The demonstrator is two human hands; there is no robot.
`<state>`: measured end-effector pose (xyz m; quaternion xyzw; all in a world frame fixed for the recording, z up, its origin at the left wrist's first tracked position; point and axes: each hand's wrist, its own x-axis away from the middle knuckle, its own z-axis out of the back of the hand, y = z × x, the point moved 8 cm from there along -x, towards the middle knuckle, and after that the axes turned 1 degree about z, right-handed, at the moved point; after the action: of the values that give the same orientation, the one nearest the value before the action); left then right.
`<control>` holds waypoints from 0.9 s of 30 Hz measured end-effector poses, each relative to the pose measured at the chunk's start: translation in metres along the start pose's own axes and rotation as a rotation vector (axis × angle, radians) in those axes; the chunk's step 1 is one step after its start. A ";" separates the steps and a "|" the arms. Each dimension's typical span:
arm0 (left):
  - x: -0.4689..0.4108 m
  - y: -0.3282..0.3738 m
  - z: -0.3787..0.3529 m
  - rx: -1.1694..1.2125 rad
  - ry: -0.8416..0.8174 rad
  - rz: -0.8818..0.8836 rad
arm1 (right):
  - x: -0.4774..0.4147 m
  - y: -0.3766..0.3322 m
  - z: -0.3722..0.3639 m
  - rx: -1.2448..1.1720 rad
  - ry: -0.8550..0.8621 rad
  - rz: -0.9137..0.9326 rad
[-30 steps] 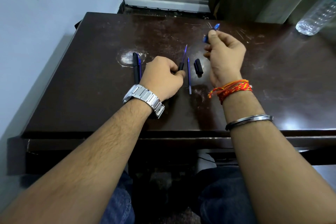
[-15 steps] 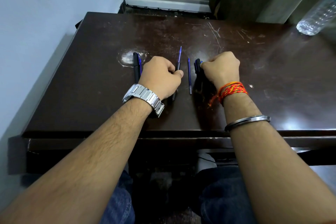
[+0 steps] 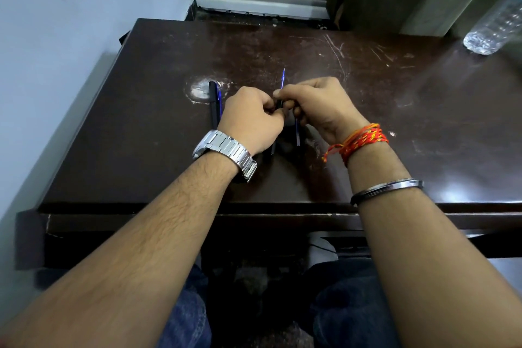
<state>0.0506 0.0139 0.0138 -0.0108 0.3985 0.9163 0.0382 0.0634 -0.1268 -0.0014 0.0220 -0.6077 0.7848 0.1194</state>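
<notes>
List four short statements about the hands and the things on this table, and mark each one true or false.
1. The left hand and the right hand both grip the held pen, with its blue refill sticking out. True.
2. The wristwatch sits on the right wrist. False: it is on the left wrist.
3. A black pen lies on the table, to the left of the left hand. True.
4. The plastic bottle stands in the middle of the table. False: it is at the far right corner.
</notes>
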 end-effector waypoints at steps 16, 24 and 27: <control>-0.003 -0.012 0.001 -0.017 0.018 0.110 | -0.001 -0.009 0.050 0.227 0.438 0.161; -0.002 -0.011 -0.002 -0.050 0.005 0.104 | -0.001 -0.005 0.038 0.494 0.336 0.064; -0.002 -0.011 -0.002 -0.036 -0.006 0.106 | 0.002 -0.007 0.037 0.529 0.337 0.064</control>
<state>0.0538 0.0200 0.0048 0.0123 0.3818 0.9241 -0.0096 0.0592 -0.1607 0.0157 -0.0972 -0.3544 0.9118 0.1835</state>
